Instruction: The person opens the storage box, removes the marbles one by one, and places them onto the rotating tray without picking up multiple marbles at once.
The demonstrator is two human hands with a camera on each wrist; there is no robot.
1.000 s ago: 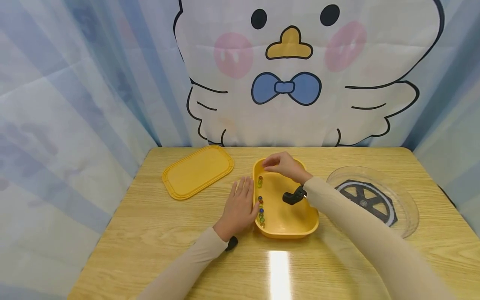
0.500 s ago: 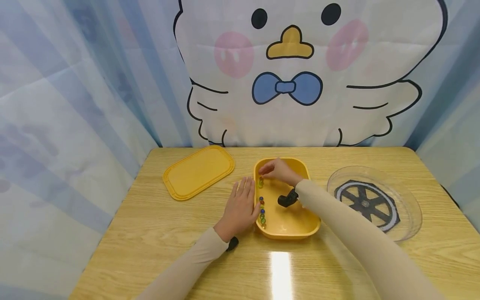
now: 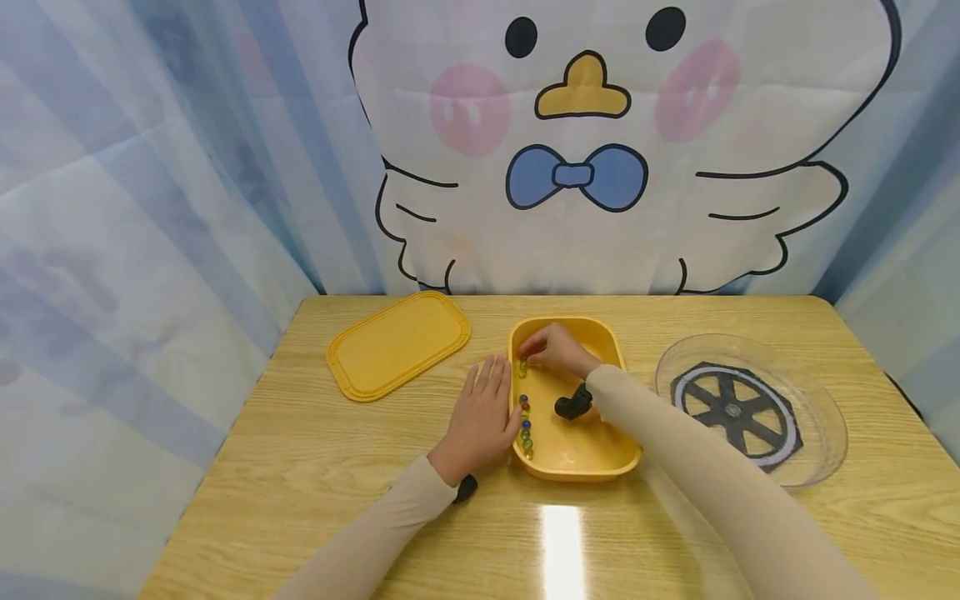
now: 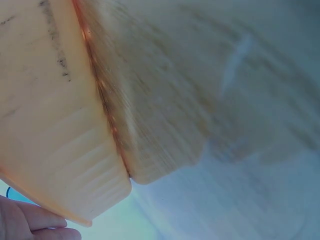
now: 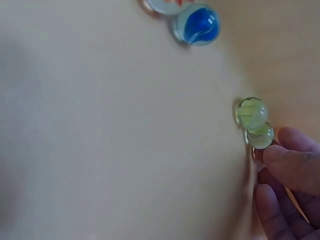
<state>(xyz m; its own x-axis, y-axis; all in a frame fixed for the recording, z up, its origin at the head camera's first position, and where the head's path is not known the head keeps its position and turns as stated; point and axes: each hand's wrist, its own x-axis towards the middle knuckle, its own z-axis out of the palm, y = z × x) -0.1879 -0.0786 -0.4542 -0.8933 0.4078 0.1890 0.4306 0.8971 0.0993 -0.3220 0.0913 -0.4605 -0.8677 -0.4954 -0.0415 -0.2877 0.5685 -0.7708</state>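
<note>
Inside the yellow plastic box (image 3: 577, 457), marbles line the left wall. My right hand (image 3: 557, 348) reaches in at the far left corner. In the right wrist view its thumb and fingers pinch an orange-brown marble (image 5: 258, 154), mostly hidden by the thumb. Two yellow-green marbles (image 5: 252, 113) touch in line just beyond it. After a gap, a row of several coloured marbles (image 3: 527, 425) runs toward the near end; a blue-swirled marble (image 5: 201, 25) is among them. My left hand (image 3: 480, 417) lies with straight fingers along the box's outer left side, thumb over the rim.
A flat yellow lid (image 3: 397, 346) lies at the back left of the wooden table (image 3: 315, 483). To the right of the box is a round clear dish (image 3: 825, 417) with a dark wheel-like pattern (image 3: 733, 410). A patterned curtain (image 3: 570, 242) hangs behind the table.
My right hand has lowered from above the far end of the box to the marbles at its left wall, and now covers the orange one. My left hand has stayed in place.
</note>
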